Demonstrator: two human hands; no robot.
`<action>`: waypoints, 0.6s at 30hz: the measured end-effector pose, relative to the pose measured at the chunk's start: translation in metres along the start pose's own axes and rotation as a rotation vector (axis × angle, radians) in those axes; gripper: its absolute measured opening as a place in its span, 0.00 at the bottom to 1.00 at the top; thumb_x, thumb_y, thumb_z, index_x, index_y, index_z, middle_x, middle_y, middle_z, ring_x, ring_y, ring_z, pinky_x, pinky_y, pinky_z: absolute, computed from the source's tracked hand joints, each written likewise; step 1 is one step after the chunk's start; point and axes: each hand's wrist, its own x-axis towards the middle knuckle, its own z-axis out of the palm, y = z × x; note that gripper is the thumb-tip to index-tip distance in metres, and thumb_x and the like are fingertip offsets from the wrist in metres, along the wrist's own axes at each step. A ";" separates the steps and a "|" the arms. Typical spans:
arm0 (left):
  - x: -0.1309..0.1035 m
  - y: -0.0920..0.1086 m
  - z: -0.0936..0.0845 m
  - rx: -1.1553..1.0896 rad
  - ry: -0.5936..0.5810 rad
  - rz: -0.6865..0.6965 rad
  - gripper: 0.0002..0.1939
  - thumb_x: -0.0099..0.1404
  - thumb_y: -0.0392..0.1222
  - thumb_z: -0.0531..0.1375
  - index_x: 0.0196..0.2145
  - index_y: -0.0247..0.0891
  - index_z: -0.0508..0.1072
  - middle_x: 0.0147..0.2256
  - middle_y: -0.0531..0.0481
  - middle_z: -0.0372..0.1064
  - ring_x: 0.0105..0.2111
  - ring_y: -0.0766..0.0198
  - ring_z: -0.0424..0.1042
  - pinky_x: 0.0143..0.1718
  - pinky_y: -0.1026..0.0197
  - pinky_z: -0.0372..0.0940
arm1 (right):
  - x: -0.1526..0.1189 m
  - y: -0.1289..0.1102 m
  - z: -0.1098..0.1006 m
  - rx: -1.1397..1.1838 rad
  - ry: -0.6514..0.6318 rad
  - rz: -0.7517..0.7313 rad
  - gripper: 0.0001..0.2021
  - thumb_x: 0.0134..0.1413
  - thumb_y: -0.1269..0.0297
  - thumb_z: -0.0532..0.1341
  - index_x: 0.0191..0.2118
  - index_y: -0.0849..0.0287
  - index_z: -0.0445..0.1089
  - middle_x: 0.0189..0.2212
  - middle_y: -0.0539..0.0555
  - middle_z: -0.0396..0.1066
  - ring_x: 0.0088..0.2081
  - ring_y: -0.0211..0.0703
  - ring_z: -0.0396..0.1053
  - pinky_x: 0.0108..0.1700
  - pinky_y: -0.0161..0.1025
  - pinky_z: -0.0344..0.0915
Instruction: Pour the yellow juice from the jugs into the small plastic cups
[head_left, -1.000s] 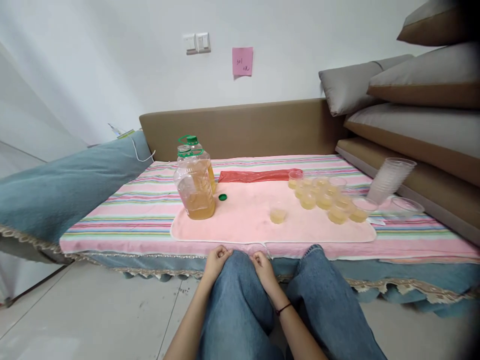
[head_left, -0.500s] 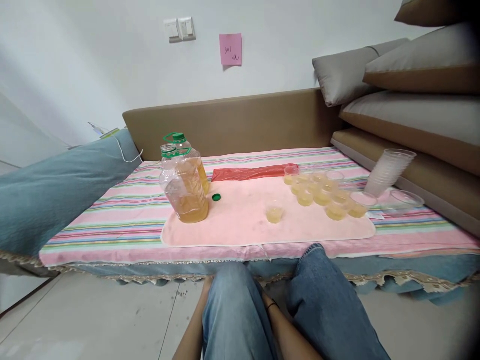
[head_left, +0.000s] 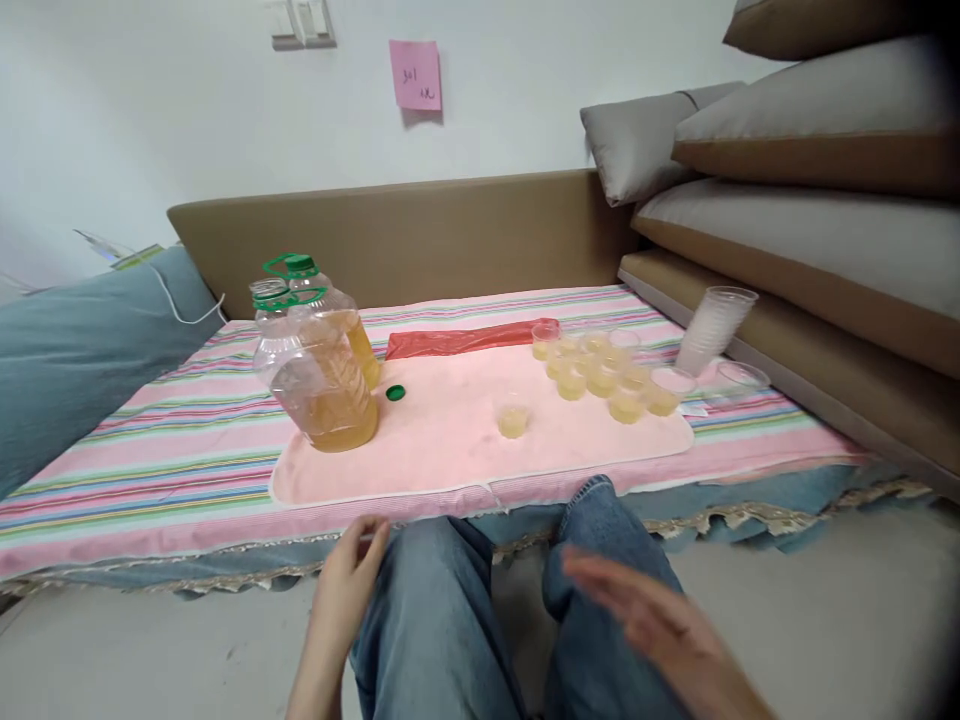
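Note:
My left hand (head_left: 354, 570) is beside my left knee, below the front edge of the pink mat (head_left: 442, 460); its fingers are loosely bent and nothing shows in them. My right hand (head_left: 652, 620), blurred by motion, is over my right leg with its fingers stretched out and holds nothing. A clear plastic cup (head_left: 513, 420) with pale yellow liquid stands alone on the mat. Several similar cups (head_left: 602, 375) are grouped at the right. At the left stands an uncapped large plastic jug (head_left: 330, 400), part full of amber liquid, with a green-capped jug (head_left: 361, 350) behind it.
A green cap (head_left: 395, 393) lies near the jugs. Behind the mat is a red plastic bag (head_left: 465, 340). A leaning stack of clear cups (head_left: 712, 325) stands by the cushions (head_left: 810, 220), with another clear cup (head_left: 739, 378) beside it. Striped cloth (head_left: 187, 440) covers the seat.
Both hands have come up from beside and between my legs, the left to my left knee, the right over my right leg. The view has turned right; the cups and jugs stay put.

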 end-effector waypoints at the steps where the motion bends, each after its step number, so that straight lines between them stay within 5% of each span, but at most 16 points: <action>1: -0.004 0.020 0.012 -0.037 0.032 0.089 0.17 0.60 0.56 0.58 0.38 0.41 0.75 0.39 0.48 0.77 0.42 0.54 0.74 0.47 0.55 0.66 | 0.000 -0.013 -0.025 -0.090 0.163 -0.083 0.19 0.57 0.49 0.61 0.52 0.46 0.75 0.61 0.57 0.66 0.65 0.56 0.57 0.67 0.57 0.51; 3: -0.013 0.058 0.055 -0.138 -0.118 0.240 0.16 0.63 0.54 0.56 0.39 0.41 0.76 0.43 0.47 0.76 0.46 0.55 0.73 0.52 0.55 0.63 | 0.010 -0.025 -0.068 -0.286 0.362 -0.050 0.20 0.55 0.48 0.63 0.52 0.46 0.74 0.62 0.56 0.64 0.67 0.56 0.53 0.68 0.59 0.46; 5: -0.019 0.084 0.112 -0.259 -0.366 0.271 0.18 0.65 0.53 0.54 0.42 0.41 0.76 0.46 0.45 0.76 0.49 0.55 0.71 0.55 0.54 0.61 | 0.030 -0.021 -0.093 -0.355 0.357 0.038 0.25 0.50 0.43 0.64 0.52 0.49 0.74 0.58 0.59 0.69 0.63 0.58 0.60 0.66 0.60 0.50; 9: -0.016 0.089 0.210 -0.288 -0.538 0.213 0.19 0.60 0.52 0.59 0.44 0.38 0.75 0.47 0.43 0.75 0.47 0.53 0.72 0.51 0.54 0.64 | 0.065 0.010 -0.105 -0.352 0.281 0.078 0.29 0.45 0.36 0.63 0.43 0.54 0.78 0.44 0.60 0.79 0.50 0.57 0.73 0.56 0.58 0.65; 14: -0.001 0.047 0.254 -0.199 -0.483 0.102 0.13 0.61 0.49 0.59 0.31 0.35 0.73 0.33 0.47 0.73 0.40 0.53 0.70 0.45 0.53 0.63 | 0.084 0.046 -0.112 -0.382 0.352 0.077 0.22 0.46 0.41 0.66 0.33 0.59 0.75 0.33 0.53 0.76 0.39 0.50 0.73 0.44 0.48 0.71; 18: 0.001 0.019 0.269 -0.147 -0.569 -0.036 0.15 0.66 0.49 0.59 0.35 0.32 0.73 0.35 0.48 0.72 0.38 0.56 0.72 0.42 0.52 0.67 | 0.092 0.073 -0.112 -0.396 0.414 0.104 0.16 0.61 0.56 0.61 0.51 0.60 0.69 0.49 0.56 0.71 0.45 0.46 0.72 0.46 0.49 0.71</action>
